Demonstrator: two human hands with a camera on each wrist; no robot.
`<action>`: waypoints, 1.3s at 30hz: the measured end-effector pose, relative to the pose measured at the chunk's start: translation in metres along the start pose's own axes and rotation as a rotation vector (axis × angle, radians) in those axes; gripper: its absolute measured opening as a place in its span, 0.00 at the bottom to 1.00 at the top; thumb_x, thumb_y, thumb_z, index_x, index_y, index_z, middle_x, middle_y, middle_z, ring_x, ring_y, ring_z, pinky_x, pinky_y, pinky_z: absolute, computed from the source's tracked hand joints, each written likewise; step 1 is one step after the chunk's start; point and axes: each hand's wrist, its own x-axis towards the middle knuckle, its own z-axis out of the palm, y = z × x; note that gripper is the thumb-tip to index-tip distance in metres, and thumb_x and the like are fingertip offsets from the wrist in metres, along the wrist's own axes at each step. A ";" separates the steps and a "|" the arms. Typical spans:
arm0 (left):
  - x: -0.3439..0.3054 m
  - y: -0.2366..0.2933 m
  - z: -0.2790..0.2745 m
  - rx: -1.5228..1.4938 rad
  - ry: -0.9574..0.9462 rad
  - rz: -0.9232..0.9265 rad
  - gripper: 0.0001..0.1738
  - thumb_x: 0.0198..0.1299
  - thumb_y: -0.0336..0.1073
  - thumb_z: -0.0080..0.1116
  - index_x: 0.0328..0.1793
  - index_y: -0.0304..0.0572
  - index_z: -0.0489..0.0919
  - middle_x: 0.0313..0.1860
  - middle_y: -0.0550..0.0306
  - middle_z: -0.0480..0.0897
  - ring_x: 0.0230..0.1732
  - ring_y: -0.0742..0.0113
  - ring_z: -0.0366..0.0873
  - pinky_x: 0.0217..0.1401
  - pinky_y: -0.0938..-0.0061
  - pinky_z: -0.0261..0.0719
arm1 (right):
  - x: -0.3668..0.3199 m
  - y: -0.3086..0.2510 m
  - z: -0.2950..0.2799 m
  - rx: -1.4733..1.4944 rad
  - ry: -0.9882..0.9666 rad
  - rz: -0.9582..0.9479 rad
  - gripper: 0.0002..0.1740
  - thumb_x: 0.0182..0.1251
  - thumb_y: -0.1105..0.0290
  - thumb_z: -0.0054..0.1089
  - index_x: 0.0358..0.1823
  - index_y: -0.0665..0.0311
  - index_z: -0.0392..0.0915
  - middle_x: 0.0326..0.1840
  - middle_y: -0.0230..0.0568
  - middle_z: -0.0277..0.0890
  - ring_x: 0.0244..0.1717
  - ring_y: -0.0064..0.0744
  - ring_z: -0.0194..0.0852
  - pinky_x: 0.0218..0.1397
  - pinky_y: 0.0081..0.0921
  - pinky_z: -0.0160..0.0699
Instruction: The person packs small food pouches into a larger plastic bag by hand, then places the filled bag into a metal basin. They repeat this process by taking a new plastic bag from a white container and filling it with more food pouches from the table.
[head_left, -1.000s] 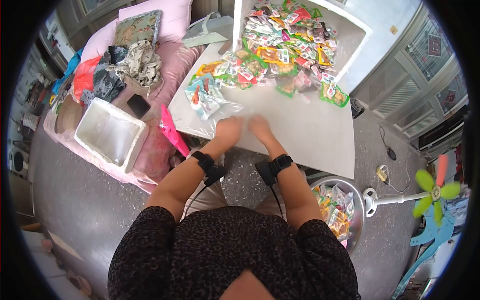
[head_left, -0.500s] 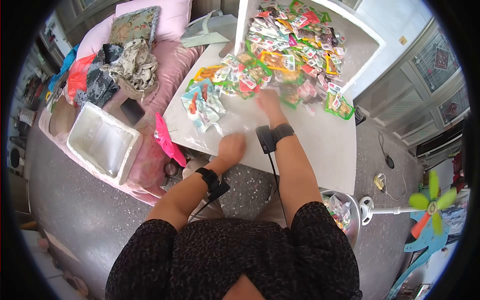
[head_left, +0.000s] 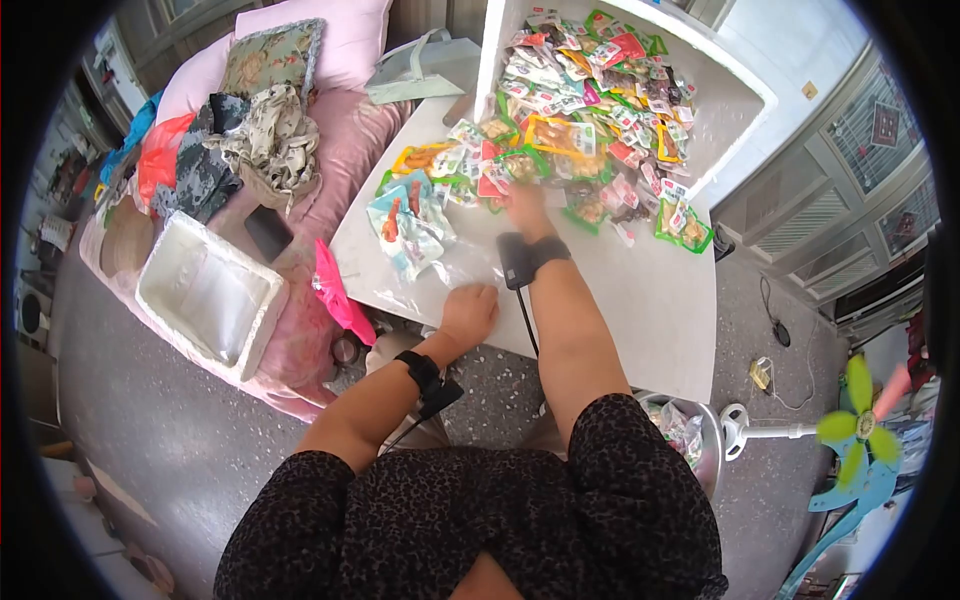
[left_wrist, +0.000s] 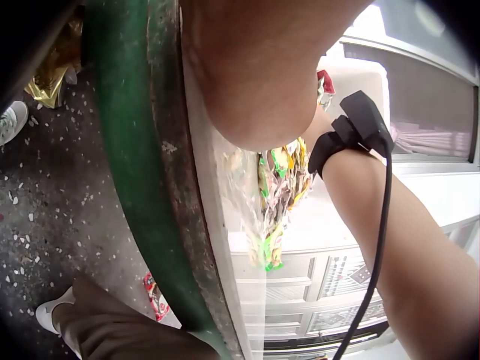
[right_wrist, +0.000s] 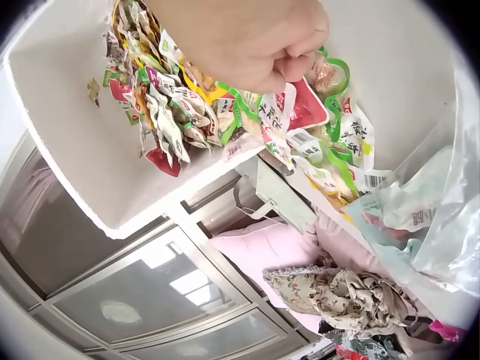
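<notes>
My left hand (head_left: 470,315) is at the table's near edge, fingers curled at the rim of a clear plastic bag (head_left: 470,265). In the left wrist view the bag's film (left_wrist: 241,180) spreads out beside this hand, whose fingertips are hidden. A blue-and-white packet with a drumstick picture (head_left: 408,225) lies at the bag's far end. Farther out, my right hand (head_left: 527,210) is over the near side of a heap of snack packets (head_left: 545,150), slightly blurred. Up close in the right wrist view, its curled fingers pinch a red-and-white snack packet (right_wrist: 279,112).
A white foam box (head_left: 725,85) tipped on its side spills packets onto the table (head_left: 630,300). Below the right edge stands a metal basin (head_left: 712,450) of packets, near a fan (head_left: 865,425). At left, a bed holds an empty foam box (head_left: 210,295) and clothes (head_left: 275,140).
My right hand has moved away from beside the left hand, forward to the packets. The left hand has shifted slightly toward my body and stays by the clear bag.
</notes>
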 end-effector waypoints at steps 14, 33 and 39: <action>0.000 0.000 0.004 0.064 -0.113 -0.101 0.04 0.44 0.32 0.47 0.21 0.41 0.67 0.21 0.50 0.72 0.26 0.51 0.71 0.30 0.61 0.69 | -0.156 -0.005 -0.111 1.028 0.394 0.513 0.06 0.49 0.78 0.45 0.32 0.66 0.64 0.24 0.38 0.65 0.24 0.31 0.68 0.29 0.28 0.72; -0.001 0.061 -0.024 -0.002 -0.276 -0.003 0.07 0.48 0.35 0.45 0.29 0.43 0.72 0.26 0.50 0.73 0.32 0.53 0.72 0.33 0.63 0.70 | -0.222 -0.048 -0.148 1.547 0.046 0.973 0.08 0.46 0.76 0.44 0.30 0.69 0.67 0.26 0.39 0.64 0.24 0.33 0.67 0.23 0.28 0.70; -0.001 0.071 -0.021 0.002 -0.286 0.005 0.07 0.48 0.34 0.43 0.34 0.47 0.71 0.29 0.50 0.72 0.31 0.50 0.71 0.33 0.62 0.70 | -0.235 -0.038 -0.112 1.677 0.124 0.898 0.13 0.51 0.79 0.42 0.41 0.74 0.63 0.33 0.47 0.68 0.30 0.39 0.72 0.30 0.37 0.75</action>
